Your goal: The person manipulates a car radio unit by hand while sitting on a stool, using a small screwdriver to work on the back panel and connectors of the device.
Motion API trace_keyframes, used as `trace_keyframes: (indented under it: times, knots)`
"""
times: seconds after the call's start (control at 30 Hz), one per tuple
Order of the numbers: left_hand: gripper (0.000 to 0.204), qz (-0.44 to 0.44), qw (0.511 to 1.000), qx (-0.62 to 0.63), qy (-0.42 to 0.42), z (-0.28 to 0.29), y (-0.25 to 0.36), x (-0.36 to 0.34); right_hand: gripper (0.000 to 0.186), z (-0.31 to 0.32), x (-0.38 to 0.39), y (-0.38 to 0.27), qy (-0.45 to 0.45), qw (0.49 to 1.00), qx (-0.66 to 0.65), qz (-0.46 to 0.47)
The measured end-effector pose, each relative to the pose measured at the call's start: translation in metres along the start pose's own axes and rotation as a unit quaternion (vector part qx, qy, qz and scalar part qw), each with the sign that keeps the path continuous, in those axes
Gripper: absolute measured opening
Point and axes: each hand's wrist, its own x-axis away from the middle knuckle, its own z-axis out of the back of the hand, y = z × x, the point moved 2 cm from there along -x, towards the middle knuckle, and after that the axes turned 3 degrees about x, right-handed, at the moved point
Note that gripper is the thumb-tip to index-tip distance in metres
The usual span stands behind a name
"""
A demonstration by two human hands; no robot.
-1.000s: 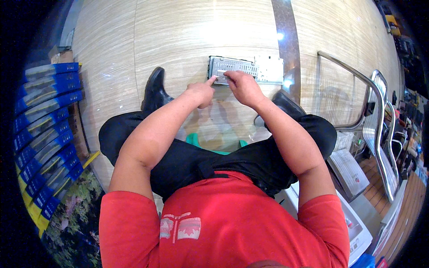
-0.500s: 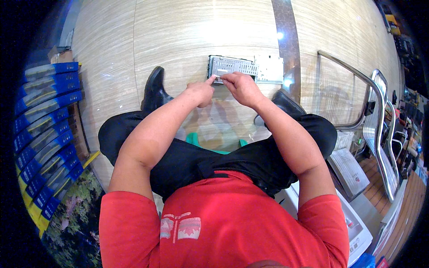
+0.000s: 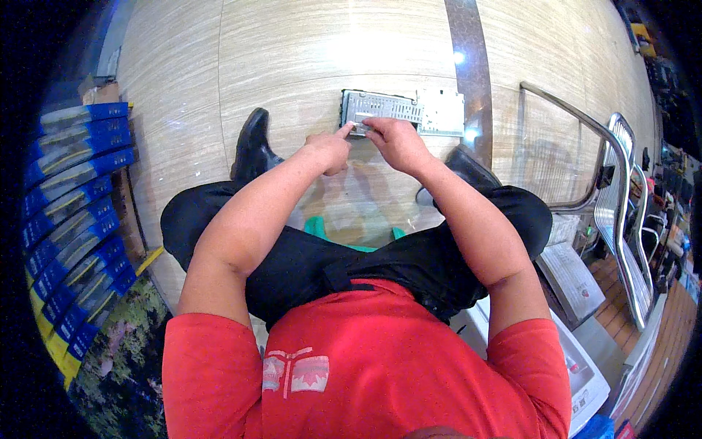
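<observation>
One head-worn fisheye looks steeply down, the shirt [image 3: 409, 351] close, the floor [image 3: 292, 55] farther.

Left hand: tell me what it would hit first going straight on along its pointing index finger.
The slotted metal case, most likely: the left hand's index fingertip appears at its near edge, though contact is unclear.

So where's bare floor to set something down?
Beyond the metal casing, left of the dark strip; mostly bare between the blue stack and left shoe. Crowded: the casing's near edge by left hand and right hand; around the metal seat.
</observation>
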Motion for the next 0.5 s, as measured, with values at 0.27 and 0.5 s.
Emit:
trace_keyframes:
  times: [0.27,0.5]
  knots:
    - [0.043,-0.002,1.000,0.004,0.009,0.0030,0.0021,0.0039,0.027,0.0005,0.0016,-0.0008,0.004,1.000,-0.019,0.012]
    - [0.045,0.004,1.000,-0.002,-0.004,0.0036,0.0018,0.0017,0.028,-0.0056,0.0002,0.0077,0.029,0.998,-0.056,-0.032]
